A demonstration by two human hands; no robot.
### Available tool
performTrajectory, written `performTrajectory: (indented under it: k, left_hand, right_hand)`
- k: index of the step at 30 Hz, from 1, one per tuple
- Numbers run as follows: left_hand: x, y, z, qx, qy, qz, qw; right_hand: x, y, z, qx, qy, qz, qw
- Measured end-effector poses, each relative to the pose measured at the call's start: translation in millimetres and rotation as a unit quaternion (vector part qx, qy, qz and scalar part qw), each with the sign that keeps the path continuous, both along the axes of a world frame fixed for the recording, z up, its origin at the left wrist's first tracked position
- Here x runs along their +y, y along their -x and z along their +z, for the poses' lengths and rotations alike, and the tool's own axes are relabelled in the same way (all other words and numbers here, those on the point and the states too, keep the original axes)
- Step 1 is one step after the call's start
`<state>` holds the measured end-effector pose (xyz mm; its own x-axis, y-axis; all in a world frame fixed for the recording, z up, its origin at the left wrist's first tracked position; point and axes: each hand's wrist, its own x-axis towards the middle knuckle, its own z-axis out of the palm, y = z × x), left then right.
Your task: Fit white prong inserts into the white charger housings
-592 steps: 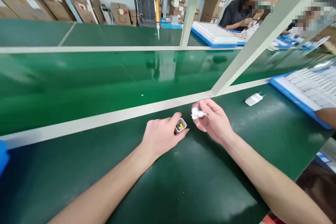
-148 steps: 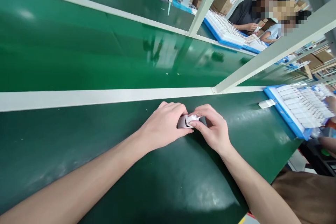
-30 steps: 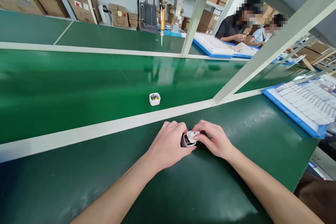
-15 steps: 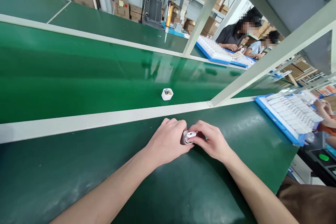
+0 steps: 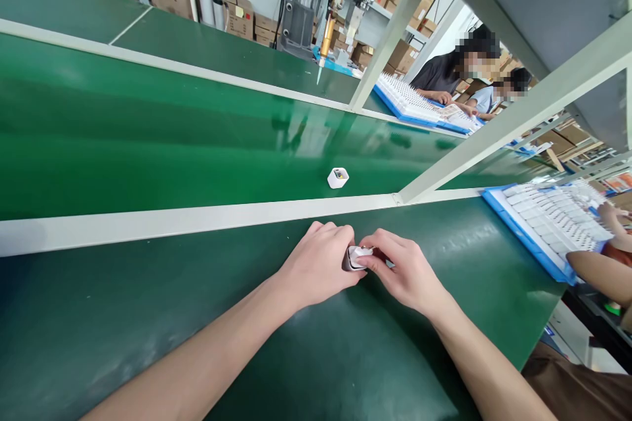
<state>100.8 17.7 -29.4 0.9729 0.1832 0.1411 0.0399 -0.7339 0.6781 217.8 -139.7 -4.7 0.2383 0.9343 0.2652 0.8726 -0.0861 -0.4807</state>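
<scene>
My left hand (image 5: 313, 268) is closed around a small white charger housing (image 5: 351, 259), just above the green worktop. Fingers cover much of the housing, and its open end faces right. Thumb and forefinger of my right hand (image 5: 405, 271) pinch a white plug cap (image 5: 364, 252) against that open end. A small metallic bit shows by the right fingertips. Whether the cap is fully seated I cannot tell. Beyond my hands, another white charger housing (image 5: 338, 179) with components inside sits on the green conveyor belt.
A pale metal rail (image 5: 207, 216) separates the worktop from the belt (image 5: 123, 164). A slanted post (image 5: 469, 151) rises at right. A blue tray of white parts (image 5: 530, 227) lies near a co-worker's arm (image 5: 600, 273). Across the belt stands a dispensing machine (image 5: 326, 39); two people work there.
The loose housing has travelled right along the belt. My right hand has tilted the plug cap at the housing's opening. At far right, a co-worker's arm has come in beside the tray.
</scene>
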Motion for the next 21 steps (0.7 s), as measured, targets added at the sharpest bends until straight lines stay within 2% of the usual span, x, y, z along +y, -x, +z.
performTrajectory:
  k: [7,15,21]
  left_hand:
    - [-1,-1,0.4,-0.004,0.008,0.004,1.000]
    - [0,1,5.2,0.015,0.017,0.018,1.000]
    - [0,4,8.3,0.043,0.019,0.042,0.998]
  right_hand:
    - [2,-3,0.0,-0.019,0.002,0.036,0.999]
    - [4,2,-14.9,-0.111,-0.037,0.028,0.993]
    - [12,-4,-7.3,-0.063,-0.015,0.051,0.997]
